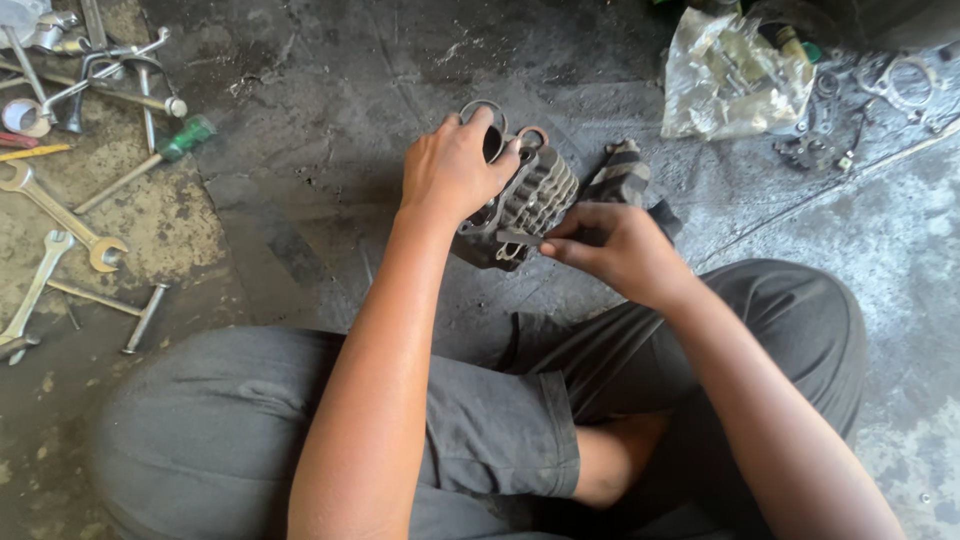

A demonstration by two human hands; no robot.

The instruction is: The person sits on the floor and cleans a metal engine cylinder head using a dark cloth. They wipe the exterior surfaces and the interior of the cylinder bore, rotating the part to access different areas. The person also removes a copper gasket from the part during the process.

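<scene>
Bottom of frame: the person's crossed legs in grey trousers (480, 430), seated on a dark, oil-stained concrete floor (330, 60). Both bare forearms run up from the lower edge toward the centre.

Centre: left hand (455, 170) grips a finned grey metal engine cylinder (530, 205) from above, fingers curled over its top rim, thumb side toward the body. The cylinder is held off the floor, tilted, fins facing lower right. Right hand (615, 250) sits just below and right of it, fingertips pinched together on a small flat metal piece (518, 238) at the cylinder's lower edge; the piece touches the casting.

Just behind the right hand: a second dark finned part (622, 175) lying on the floor.

Left edge: spanners (60, 220) and a T-handle bar (105, 300) on a brown patch. Upper left: a green-handled screwdriver (150, 160), more wrenches.

Upper right: a crumpled clear plastic bag (730, 75) with small parts inside; beside it, loose rings and gaskets (880, 85) scattered on the floor.
</scene>
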